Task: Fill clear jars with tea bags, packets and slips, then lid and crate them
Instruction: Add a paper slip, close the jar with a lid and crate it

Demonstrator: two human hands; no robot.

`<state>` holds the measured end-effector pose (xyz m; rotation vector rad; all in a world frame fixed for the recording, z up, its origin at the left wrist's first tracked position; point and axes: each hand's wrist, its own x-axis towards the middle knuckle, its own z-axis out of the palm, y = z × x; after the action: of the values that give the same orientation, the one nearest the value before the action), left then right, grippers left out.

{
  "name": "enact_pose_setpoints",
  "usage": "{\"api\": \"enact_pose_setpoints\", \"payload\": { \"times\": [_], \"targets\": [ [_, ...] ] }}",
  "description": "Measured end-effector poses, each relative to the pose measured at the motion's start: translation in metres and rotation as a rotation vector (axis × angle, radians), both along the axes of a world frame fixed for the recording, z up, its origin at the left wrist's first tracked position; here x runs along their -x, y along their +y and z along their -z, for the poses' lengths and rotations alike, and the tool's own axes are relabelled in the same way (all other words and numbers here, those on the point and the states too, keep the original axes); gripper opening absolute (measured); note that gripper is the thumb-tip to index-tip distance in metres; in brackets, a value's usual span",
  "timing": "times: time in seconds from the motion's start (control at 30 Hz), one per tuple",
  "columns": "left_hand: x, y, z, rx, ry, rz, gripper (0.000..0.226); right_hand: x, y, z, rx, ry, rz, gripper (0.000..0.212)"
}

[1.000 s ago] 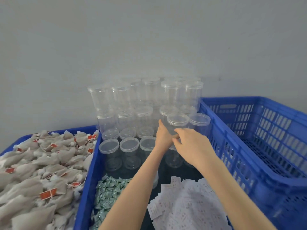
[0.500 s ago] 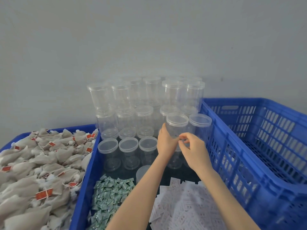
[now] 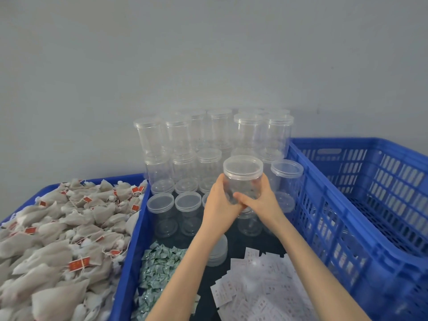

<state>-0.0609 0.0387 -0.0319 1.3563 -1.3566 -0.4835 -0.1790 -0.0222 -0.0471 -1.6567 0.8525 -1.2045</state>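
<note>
A clear lidded jar (image 3: pixel 243 176) is held up above the stack by both hands. My left hand (image 3: pixel 220 202) wraps its left side and my right hand (image 3: pixel 261 200) grips its lower right. The jar looks empty. Behind and below stand several more clear lidded jars (image 3: pixel 187 137), stacked in tiers. Grey tea bags with red tags (image 3: pixel 58 239) fill the left crate. Green packets (image 3: pixel 159 272) and white slips (image 3: pixel 259 290) lie in the middle crate, under my forearms.
A blue slatted crate (image 3: pixel 361 205) stands at the right, and I see nothing in it. A loose frosted lid (image 3: pixel 218 251) lies near the packets, partly behind my left forearm. A grey wall backs the jar stack.
Both hands closed around one jar in the stack's front row and lifted it up and toward me, clear of the jars beneath.
</note>
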Motion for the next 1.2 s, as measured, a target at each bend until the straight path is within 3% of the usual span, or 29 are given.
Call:
{"api": "enact_pose_setpoints", "payload": {
  "times": [0.17,0.23,0.33,0.4,0.57,0.8,0.9,1.0,1.07,1.1,1.17,1.2],
  "targets": [
    [-0.030,0.033,-0.006,-0.184,-0.170,0.135,0.059,-0.001,0.016,0.008,-0.075,-0.017,-0.072,0.079],
    [-0.044,0.047,-0.012,-0.261,-0.101,0.131,0.091,0.000,0.028,0.012,-0.148,-0.004,-0.206,0.083],
    [-0.050,0.061,-0.029,-0.254,-0.050,0.182,0.113,-0.005,0.049,0.019,-0.174,-0.043,-0.340,0.079],
    [-0.052,0.067,-0.036,-0.286,-0.120,0.227,0.111,-0.009,0.060,0.019,-0.166,-0.018,-0.397,0.082],
    [-0.058,0.073,-0.037,-0.289,-0.126,0.283,0.083,-0.013,0.071,0.021,-0.176,0.026,-0.448,0.080],
    [-0.048,0.081,-0.029,-0.169,-0.126,0.147,0.043,-0.025,0.086,0.027,-0.141,-0.038,-0.293,0.088],
    [-0.043,0.085,-0.029,-0.165,-0.131,0.115,0.048,-0.030,0.095,0.029,-0.016,0.108,-0.152,0.083],
    [-0.011,0.085,-0.020,-0.155,-0.169,-0.309,0.058,-0.042,0.102,0.033,0.137,0.289,0.114,0.064],
    [0.010,0.088,-0.016,-0.103,-0.112,-0.451,0.059,-0.052,0.109,0.034,0.139,0.218,0.120,0.058],
    [0.014,0.088,-0.014,-0.096,-0.103,-0.436,0.064,-0.052,0.109,0.033,0.089,0.085,0.104,0.063],
    [0.013,0.089,-0.010,-0.145,-0.118,-0.311,0.076,-0.045,0.111,0.037,0.190,0.237,0.166,0.059],
    [0.011,0.091,-0.009,-0.166,-0.131,-0.227,0.077,-0.047,0.109,0.037,0.104,0.147,0.237,0.057]
  ]
}}
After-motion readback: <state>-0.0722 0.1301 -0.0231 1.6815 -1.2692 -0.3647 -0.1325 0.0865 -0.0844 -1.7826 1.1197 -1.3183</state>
